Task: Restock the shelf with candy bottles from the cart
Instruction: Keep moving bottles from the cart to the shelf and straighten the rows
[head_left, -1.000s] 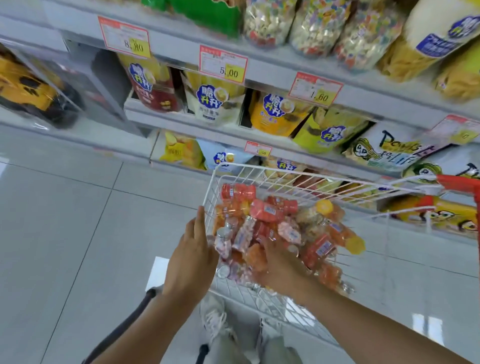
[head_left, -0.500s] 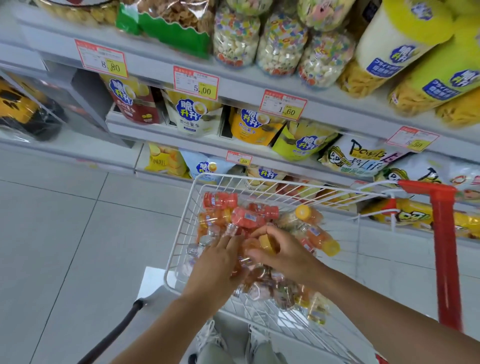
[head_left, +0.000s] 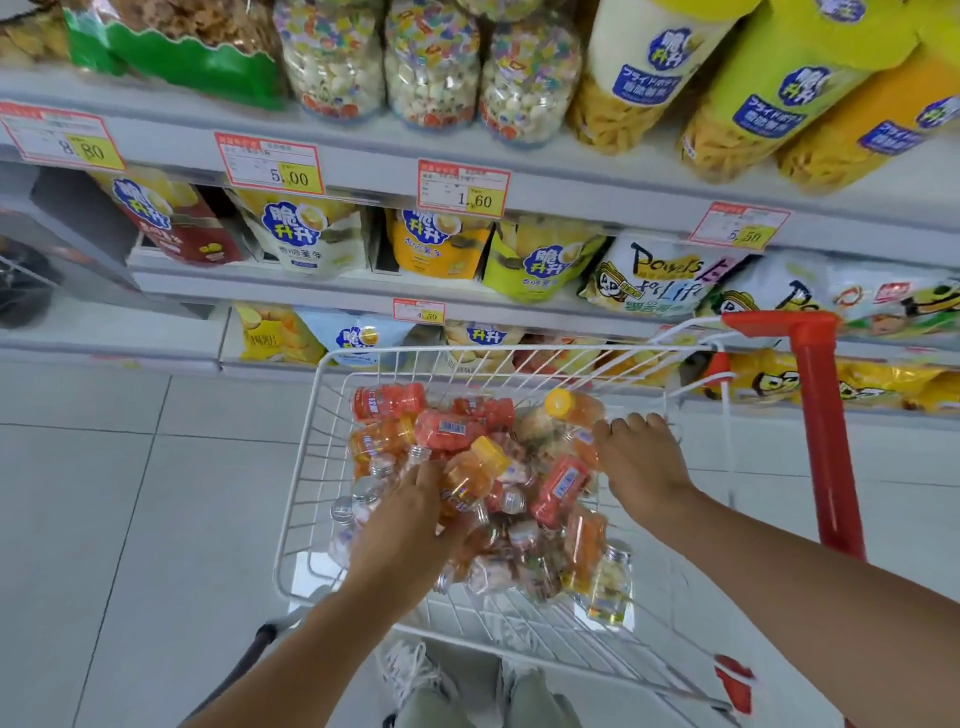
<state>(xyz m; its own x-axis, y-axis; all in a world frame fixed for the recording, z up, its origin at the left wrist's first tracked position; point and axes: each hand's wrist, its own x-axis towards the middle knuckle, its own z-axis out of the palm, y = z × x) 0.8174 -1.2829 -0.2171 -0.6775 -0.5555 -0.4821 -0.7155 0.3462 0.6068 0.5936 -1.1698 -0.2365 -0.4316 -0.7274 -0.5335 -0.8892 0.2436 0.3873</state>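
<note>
left hand (head_left: 405, 525) grips an orange candy bottle (head_left: 467, 480) round its body; it looks light, stiff, slick plastic. right hand (head_left: 641, 467) curls over the cart (head_left: 467, 349) pile, hold unclear

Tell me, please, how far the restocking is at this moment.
Done: nothing visible; the shelves show only snack bags, no candy bottles. In hand: both hands are in the cart; the left hand seems to grip an orange yellow-capped bottle, the right hand rests on the pile. Left: nearly everything, as the pile is large.
</note>
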